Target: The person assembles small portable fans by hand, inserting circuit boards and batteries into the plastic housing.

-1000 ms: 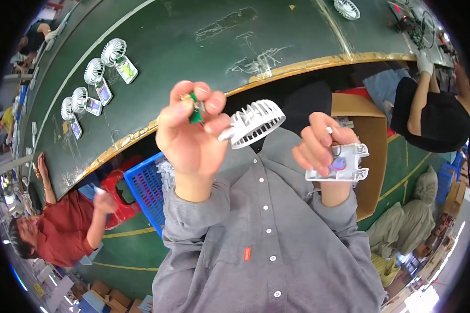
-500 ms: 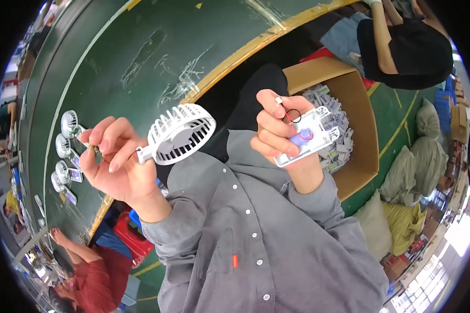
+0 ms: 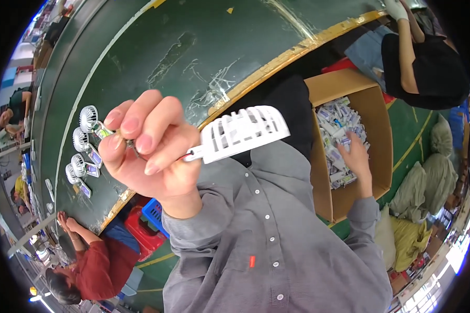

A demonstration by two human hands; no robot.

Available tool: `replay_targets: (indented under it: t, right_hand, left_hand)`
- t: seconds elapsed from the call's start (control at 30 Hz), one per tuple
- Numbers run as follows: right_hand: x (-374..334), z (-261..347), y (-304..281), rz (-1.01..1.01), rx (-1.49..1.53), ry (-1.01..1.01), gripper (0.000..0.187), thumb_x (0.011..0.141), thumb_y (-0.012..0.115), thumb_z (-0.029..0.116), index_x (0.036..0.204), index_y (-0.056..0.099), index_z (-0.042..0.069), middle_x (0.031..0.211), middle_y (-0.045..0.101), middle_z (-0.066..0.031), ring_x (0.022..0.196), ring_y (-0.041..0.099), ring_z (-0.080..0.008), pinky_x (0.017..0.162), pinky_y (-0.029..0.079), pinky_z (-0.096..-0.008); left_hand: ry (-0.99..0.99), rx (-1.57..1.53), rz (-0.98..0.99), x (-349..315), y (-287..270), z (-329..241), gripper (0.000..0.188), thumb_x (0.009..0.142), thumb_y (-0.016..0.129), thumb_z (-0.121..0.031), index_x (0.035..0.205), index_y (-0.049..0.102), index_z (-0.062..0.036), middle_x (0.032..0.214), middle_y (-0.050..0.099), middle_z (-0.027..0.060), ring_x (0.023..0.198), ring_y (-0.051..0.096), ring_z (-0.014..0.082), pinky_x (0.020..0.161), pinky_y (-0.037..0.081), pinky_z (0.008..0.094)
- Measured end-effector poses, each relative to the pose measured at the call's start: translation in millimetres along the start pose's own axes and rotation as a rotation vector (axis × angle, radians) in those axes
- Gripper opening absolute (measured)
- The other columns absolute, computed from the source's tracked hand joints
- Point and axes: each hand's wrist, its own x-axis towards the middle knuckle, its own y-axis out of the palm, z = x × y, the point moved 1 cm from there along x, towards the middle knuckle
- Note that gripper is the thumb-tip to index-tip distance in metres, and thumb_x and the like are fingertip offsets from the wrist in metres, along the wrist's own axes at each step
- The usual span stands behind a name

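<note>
My left hand [image 3: 149, 141] is raised at chest height, fingers curled round the short stem of a white fan head [image 3: 248, 130]. Its slatted cage points right, and red and black wires show at the stem. A small dark piece [image 3: 130, 143] sits between my fingertips, too small to name. My right hand [image 3: 356, 156] reaches into an open cardboard box [image 3: 378, 141], fingers apart over a heap of small white plastic pieces [image 3: 339, 122]; nothing shows in its grasp.
Several small white handheld fans [image 3: 78, 140] lie in a row on the green worktable [image 3: 203, 41], left of my hand. A red stool [image 3: 141, 235] and blue crate [image 3: 155, 215] stand below. People sit at upper right and lower left. Sacks [image 3: 436, 167] lie right of the box.
My right hand has moved from chest height into the box, and the white housing with its battery no longer shows in it. The left hand has come closer and turned the fan head.
</note>
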Motion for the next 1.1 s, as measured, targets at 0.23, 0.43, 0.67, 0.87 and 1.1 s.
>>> replay_targets:
  t: [0.23, 0.43, 0.67, 0.87, 1.1]
  right_hand:
    - [8, 261, -66, -0.044, 1.462, -0.536, 0.043, 0.093, 0.057, 0.013, 0.130, 0.042, -0.004, 0.121, 0.057, -0.0127, 0.108, 0.056, -0.0156, 0.093, 0.044, -0.0289]
    - [53, 258, -62, 0.462, 1.907, -0.281, 0.057, 0.097, 0.046, 0.045, 0.118, 0.055, -0.007, 0.089, 0.066, -0.0138, 0.059, 0.059, -0.0159, 0.049, 0.047, -0.0248]
    - [90, 259, -79, 1.026, 2.159, -0.490, 0.044, 0.095, 0.051, 0.036, 0.114, 0.054, -0.004, 0.061, 0.044, -0.0010, 0.055, 0.038, -0.0095, 0.052, 0.033, -0.0226]
    - [112, 265, -84, 1.110, 2.187, -0.576, 0.052, 0.097, 0.043, 0.044, 0.115, 0.059, -0.002, 0.057, 0.040, 0.0025, 0.053, 0.035, -0.0082, 0.051, 0.029, -0.0231]
    - [148, 261, -94, 0.694, 1.788, -0.256, 0.041, 0.099, 0.044, 0.037, 0.110, 0.058, 0.000, 0.055, 0.039, 0.0038, 0.052, 0.036, -0.0067, 0.051, 0.027, -0.0231]
  left_hand:
    - [-0.015, 0.024, -0.082, 8, 5, 26, 0.010, 0.080, 0.060, -0.002, 0.089, 0.065, -0.0029, 0.084, 0.054, 0.0030, 0.075, 0.048, 0.0103, 0.053, 0.049, 0.0195]
    - [0.467, 1.369, 0.060, 11, 2, -7, 0.056, 0.089, 0.049, -0.015, 0.140, 0.037, 0.0042, 0.143, 0.040, 0.0252, 0.133, 0.039, 0.0404, 0.110, 0.030, 0.0530]
    - [0.535, 2.922, -0.801, -34, -68, -292, 0.075, 0.081, 0.069, -0.047, 0.139, 0.045, -0.0063, 0.139, 0.048, 0.0186, 0.132, 0.042, 0.0338, 0.108, 0.031, 0.0443]
    - [-0.172, 3.174, -1.060, -29, -101, -306, 0.067, 0.083, 0.062, -0.051, 0.135, 0.050, -0.0111, 0.137, 0.050, 0.0152, 0.128, 0.047, 0.0326, 0.108, 0.029, 0.0527]
    - [0.029, 3.057, -0.573, 13, -101, -272, 0.074, 0.075, 0.074, -0.034, 0.139, 0.043, -0.0114, 0.136, 0.047, 0.0129, 0.119, 0.050, 0.0328, 0.093, 0.047, 0.0432]
